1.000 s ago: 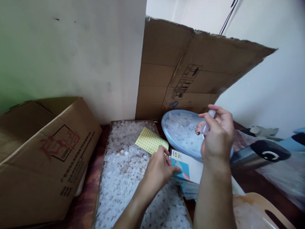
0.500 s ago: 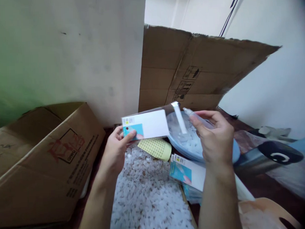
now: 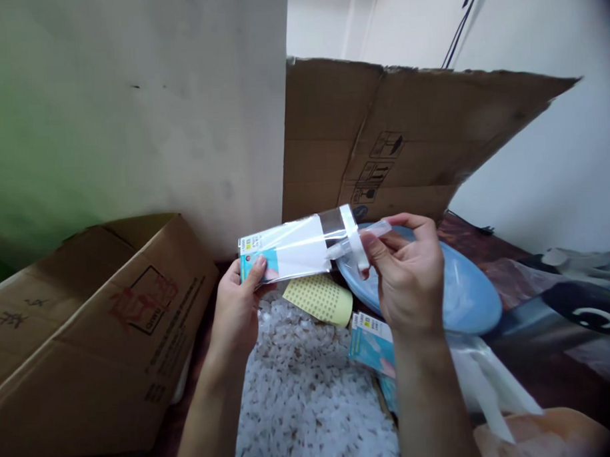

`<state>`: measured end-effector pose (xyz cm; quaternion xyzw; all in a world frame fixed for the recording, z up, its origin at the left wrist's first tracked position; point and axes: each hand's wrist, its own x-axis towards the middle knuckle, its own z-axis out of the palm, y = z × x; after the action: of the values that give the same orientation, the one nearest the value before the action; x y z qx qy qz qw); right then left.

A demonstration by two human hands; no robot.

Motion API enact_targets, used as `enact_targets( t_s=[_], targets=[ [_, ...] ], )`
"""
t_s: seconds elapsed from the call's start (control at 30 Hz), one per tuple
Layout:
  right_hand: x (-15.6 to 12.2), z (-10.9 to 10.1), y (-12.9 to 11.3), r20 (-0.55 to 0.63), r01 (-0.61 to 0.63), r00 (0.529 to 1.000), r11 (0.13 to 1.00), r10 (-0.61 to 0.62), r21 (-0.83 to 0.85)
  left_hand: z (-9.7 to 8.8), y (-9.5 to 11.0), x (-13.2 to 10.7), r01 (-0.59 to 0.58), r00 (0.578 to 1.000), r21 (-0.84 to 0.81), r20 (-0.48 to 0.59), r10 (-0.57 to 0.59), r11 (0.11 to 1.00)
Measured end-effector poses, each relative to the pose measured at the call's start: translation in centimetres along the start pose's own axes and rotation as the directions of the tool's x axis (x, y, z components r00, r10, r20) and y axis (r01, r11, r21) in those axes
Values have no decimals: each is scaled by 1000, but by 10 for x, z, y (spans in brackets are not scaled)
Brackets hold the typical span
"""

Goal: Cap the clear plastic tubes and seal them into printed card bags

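My left hand [image 3: 237, 304] grips the left end of a clear plastic sleeve with a white and blue card inside it [image 3: 290, 247], held level above the tray. My right hand [image 3: 404, 278] pinches a small clear plastic bottle [image 3: 362, 236] whose tip is at the sleeve's open right end, beside the sleeve's adhesive flap [image 3: 354, 243]. How far the bottle reaches into the sleeve I cannot tell. Below my hands a yellow dotted sticker sheet [image 3: 317, 298] rests on a flat cardboard tray of several small white plastic pieces [image 3: 301, 395].
A blue basin [image 3: 462, 296] with clear bottles sits behind my right hand. A stack of blue and white cards [image 3: 372, 343] lies by the tray. A closed carton [image 3: 83, 329] stands at left, a cardboard sheet [image 3: 382, 132] leans on the wall, a beige chair [image 3: 547, 437] is at bottom right.
My left hand lifted a sleeved card from the stack and raised it. My right hand brought the bottle left from over the basin to the sleeve's open end.
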<state>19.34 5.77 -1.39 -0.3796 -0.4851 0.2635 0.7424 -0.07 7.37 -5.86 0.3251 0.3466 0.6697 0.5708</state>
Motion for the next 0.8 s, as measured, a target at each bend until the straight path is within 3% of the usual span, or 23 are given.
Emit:
enact_targets(
  t_s=[0.13,0.3,0.5,0.57,0.7,0.8],
  targets=[
    [-6,10,9,40,60,998,993,-56,-98,4,0,-4,-2,1000,-26,-3,2,1000],
    [-11,14,16,251,3,967,978,51,-208,7,3,-5,-45,997,-105,-72,37,993],
    [-15,21,23,428,-68,891,977,152,-203,4,7,-5,-34,999,-55,14,35,998],
    [-16,24,24,423,-57,895,976,144,-210,3,8,-4,-43,999,-40,21,44,998],
    [-17,26,24,306,-23,947,971,98,-240,2,10,-4,-33,999,-26,21,33,999],
    [-18,27,24,324,-34,938,965,121,-262,4,10,-4,-31,999,-30,25,32,999]
  ],
)
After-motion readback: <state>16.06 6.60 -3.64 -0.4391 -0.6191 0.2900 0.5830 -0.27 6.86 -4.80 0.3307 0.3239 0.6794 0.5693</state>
